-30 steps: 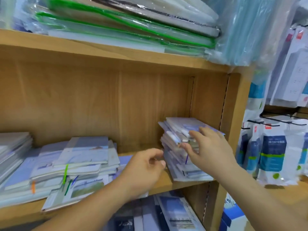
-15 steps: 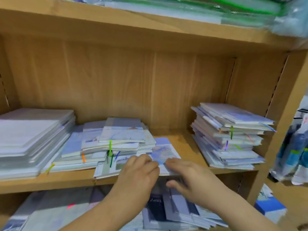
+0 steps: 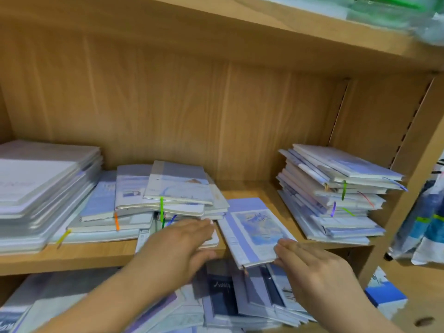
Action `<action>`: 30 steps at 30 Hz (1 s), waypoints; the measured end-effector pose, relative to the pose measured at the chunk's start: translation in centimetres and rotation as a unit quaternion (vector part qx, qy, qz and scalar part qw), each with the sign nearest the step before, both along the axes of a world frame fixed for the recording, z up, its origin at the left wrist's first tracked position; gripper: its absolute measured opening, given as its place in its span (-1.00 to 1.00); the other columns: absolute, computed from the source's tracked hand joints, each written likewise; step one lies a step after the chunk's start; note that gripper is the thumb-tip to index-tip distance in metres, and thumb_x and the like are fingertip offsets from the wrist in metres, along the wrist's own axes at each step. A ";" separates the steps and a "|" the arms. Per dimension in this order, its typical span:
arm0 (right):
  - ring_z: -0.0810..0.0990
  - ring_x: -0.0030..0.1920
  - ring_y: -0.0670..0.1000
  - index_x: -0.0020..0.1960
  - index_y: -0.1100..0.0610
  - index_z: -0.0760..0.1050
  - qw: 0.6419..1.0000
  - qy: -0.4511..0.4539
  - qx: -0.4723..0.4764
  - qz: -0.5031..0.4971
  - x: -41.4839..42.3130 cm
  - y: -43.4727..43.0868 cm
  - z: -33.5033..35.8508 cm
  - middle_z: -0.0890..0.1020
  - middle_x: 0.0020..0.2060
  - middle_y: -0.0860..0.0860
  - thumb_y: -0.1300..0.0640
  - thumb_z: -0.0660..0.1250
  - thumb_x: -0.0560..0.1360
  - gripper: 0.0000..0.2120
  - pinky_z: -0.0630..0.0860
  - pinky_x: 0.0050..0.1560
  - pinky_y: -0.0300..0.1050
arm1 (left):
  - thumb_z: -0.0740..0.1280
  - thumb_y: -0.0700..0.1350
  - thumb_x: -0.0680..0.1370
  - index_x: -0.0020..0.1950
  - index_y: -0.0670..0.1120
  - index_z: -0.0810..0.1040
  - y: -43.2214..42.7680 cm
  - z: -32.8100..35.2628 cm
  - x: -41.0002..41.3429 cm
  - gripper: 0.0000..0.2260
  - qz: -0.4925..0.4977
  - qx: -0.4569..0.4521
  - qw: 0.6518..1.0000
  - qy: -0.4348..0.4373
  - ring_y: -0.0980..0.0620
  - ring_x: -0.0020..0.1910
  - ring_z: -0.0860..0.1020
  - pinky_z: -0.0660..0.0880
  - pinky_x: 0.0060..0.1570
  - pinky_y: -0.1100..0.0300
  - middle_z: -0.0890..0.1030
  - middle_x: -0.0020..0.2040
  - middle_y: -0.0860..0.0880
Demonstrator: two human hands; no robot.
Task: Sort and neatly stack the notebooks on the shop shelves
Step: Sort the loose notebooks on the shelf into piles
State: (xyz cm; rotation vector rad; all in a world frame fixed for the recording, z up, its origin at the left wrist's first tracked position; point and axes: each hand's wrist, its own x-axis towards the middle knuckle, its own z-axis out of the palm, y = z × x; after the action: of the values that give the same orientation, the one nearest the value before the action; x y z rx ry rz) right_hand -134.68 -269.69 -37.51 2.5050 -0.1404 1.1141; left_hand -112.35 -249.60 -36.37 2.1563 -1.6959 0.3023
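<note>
On the wooden shelf board [image 3: 72, 257] lie three piles of notebooks: large white ones [image 3: 36, 188] at the left, a messy middle pile [image 3: 173, 188] with coloured ribbons, and a skewed right pile [image 3: 336, 188]. Between the last two, a lilac notebook [image 3: 252, 227] lies slanted and overhangs the front edge. My right hand [image 3: 314, 270] pinches its near right corner, fingers on top and thumb below. My left hand [image 3: 180, 246] rests with straight fingers on a low white notebook [image 3: 212, 240] at the foot of the middle pile.
More notebooks [image 3: 240, 299] lie loose on the lower shelf under my hands. The upper shelf [image 3: 216, 32] hangs close overhead with plastic-wrapped goods [image 3: 396, 10]. The shelf's right upright [image 3: 408, 164] stands beside the right pile; packaged goods [image 3: 427, 227] hang beyond it.
My right hand left the right pile and came down to the lilac notebook. That notebook now lies more slanted, and my hands have spread apart, left onto the middle pile's foot.
</note>
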 end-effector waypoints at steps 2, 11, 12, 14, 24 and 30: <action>0.77 -0.08 0.05 -0.07 0.14 0.74 1.000 -0.005 0.018 0.005 -0.8 0.1 0.0 0.76 -0.07 0.04 0.04 0.32 0.53 -0.74 0.70 -0.16 -0.06 | 0.22 0.22 0.65 0.59 0.16 0.30 0.7 0.0 1.4 -0.50 -0.012 -0.001 1.000 0.024 0.24 0.58 0.17 -0.04 0.46 0.48 0.23 0.58 0.26; 0.57 0.37 0.00 0.42 -0.20 0.52 0.977 0.170 0.130 -0.008 2.0 1.5 1.7 0.58 0.38 -0.07 -0.34 0.06 0.63 -0.51 0.57 0.28 -0.05 | 0.16 0.18 0.59 0.26 0.12 0.57 -0.3 1.2 -3.2 -0.66 -0.033 -0.033 0.998 -0.040 0.08 0.33 0.44 0.45 0.29 0.11 0.55 0.29 0.15; 0.51 0.43 -0.03 0.45 -0.24 0.47 0.970 0.186 0.152 -0.016 2.4 1.4 1.8 0.52 0.44 -0.10 -0.36 0.02 0.62 -0.49 0.51 0.36 -0.08 | 0.20 0.15 0.59 0.18 0.12 0.60 0.0 1.6 -3.0 -0.72 -0.036 -0.051 0.997 -0.055 0.06 0.28 0.48 0.50 0.23 0.10 0.56 0.26 0.13; 0.36 0.53 -0.09 0.49 -0.30 0.38 0.959 0.210 0.189 -0.024 2.8 0.7 2.0 0.39 0.52 -0.16 -0.39 -0.01 0.61 -0.48 0.35 0.48 -0.15 | 0.32 0.09 0.56 0.10 0.09 0.67 1.0 2.7 -1.4 -0.80 -0.014 -0.112 0.991 -0.072 -0.01 0.24 0.56 0.59 0.12 0.09 0.62 0.27 0.06; 0.75 0.04 0.14 0.12 0.01 0.73 0.988 0.077 0.113 -0.069 1.8 1.1 0.8 0.74 0.07 0.10 -0.25 0.11 0.63 -0.49 0.69 -0.06 0.04 | 0.19 0.36 0.59 0.61 0.23 0.22 2.9 4.5 7.7 -0.40 0.174 0.047 0.983 -0.037 0.03 0.60 0.22 0.28 0.51 0.10 0.19 0.65 0.05; 0.39 0.48 -0.12 0.45 -0.19 0.45 0.942 0.225 0.212 -0.134 3.7 0.4 3.5 0.48 0.44 -0.18 -0.37 0.03 0.62 -0.47 0.43 0.35 -0.15 | 0.43 0.07 0.57 0.39 0.04 0.58 3.0 4.7 5.6 -0.61 0.141 -0.004 0.985 -0.100 -0.17 0.27 0.59 0.57 0.17 -0.08 0.60 0.35 -0.10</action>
State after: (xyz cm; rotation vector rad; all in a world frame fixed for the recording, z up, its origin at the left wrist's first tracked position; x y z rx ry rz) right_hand -130.95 -269.29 -33.96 2.9263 -0.6259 0.4126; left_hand -106.78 -246.60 -31.71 2.4297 -1.4794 0.6212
